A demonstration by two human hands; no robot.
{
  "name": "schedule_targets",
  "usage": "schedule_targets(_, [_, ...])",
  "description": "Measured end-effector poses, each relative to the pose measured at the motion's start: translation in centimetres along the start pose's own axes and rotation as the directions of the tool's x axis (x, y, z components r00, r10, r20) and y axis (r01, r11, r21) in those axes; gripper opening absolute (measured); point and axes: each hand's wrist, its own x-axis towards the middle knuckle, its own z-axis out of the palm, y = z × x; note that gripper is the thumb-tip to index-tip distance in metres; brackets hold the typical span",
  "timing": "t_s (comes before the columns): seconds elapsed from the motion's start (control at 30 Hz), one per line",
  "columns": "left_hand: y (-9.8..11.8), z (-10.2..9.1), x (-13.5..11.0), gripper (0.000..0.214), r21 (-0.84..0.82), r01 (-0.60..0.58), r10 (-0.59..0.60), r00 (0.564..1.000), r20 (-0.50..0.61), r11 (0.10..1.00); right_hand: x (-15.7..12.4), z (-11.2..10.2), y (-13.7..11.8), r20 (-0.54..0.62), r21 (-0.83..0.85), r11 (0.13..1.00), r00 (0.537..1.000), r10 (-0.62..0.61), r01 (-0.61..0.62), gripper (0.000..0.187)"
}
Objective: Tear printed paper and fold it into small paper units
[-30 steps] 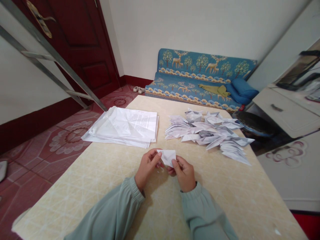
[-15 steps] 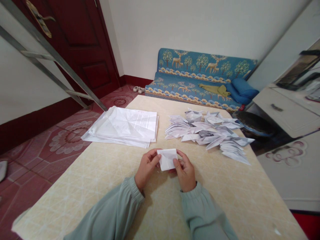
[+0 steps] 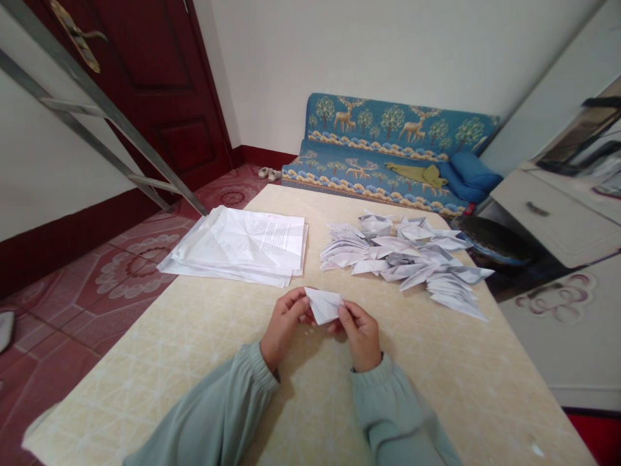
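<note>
Between my two hands is a small folded piece of white paper, held just above the table near its middle. My left hand pinches its left edge, thumb on top and fingers behind. On the other side my right hand grips the right edge with the thumb pressed on the paper. The paper has a slanted left side and a crease across it. Beyond my hands, to the right, lies a spread of folded paper pieces, some nested in rows. A stack of creased printed sheets lies to the left.
The table has a pale patterned cover. Behind it stands a blue sofa with a deer print. A metal ladder leans at the left by a dark red door. A white cabinet and a dark round pan are at the right.
The paper between my hands has gone from a squarish outline to one with a slanted left side. My fingers have shifted slightly; the stack and the folded pieces have stayed put.
</note>
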Motion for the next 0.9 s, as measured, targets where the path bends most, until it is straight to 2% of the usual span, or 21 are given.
schedule_targets(0.1, [0.3,0.4,-0.2,0.026,-0.060,0.006,-0.001,0.997,0.076,0.998,0.0,0.0,0.0,0.003,0.019,0.999,0.999,0.036,-0.036,0.029])
schedule_targets(0.27, [0.9,0.8,-0.4,0.026,0.042,-0.066,0.056,0.978,0.201,0.997,0.0,0.1,0.3,0.086,0.097,0.990,0.992,0.094,-0.102,0.035])
schedule_targets(0.53, [0.4,0.5,-0.2,0.024,0.032,-0.070,0.059,0.961,0.271,0.997,-0.1,0.2,0.5,0.161,0.065,0.991,0.982,0.103,-0.115,0.033])
schedule_targets(0.6, [0.5,0.6,-0.3,0.022,0.046,-0.080,0.066,0.968,0.243,0.996,-0.3,0.2,0.3,0.180,0.031,0.991,0.976,0.120,-0.128,0.034])
schedule_targets(0.7, [0.6,0.5,-0.3,0.019,0.103,-0.086,0.075,0.991,0.107,0.991,-0.7,0.4,-0.1,0.214,-0.033,0.991,0.967,0.136,-0.132,0.039])
schedule_targets(0.8, [0.3,0.4,-0.2,0.024,0.163,-0.052,0.053,0.999,-0.001,0.985,-0.8,0.7,-0.5,0.179,-0.022,0.996,0.980,0.092,-0.090,0.044])
schedule_targets(0.9, [0.1,0.4,-0.1,0.026,0.220,-0.019,0.012,0.999,0.034,0.975,-0.5,0.9,-0.7,0.128,0.036,0.996,0.988,0.082,-0.087,0.032])
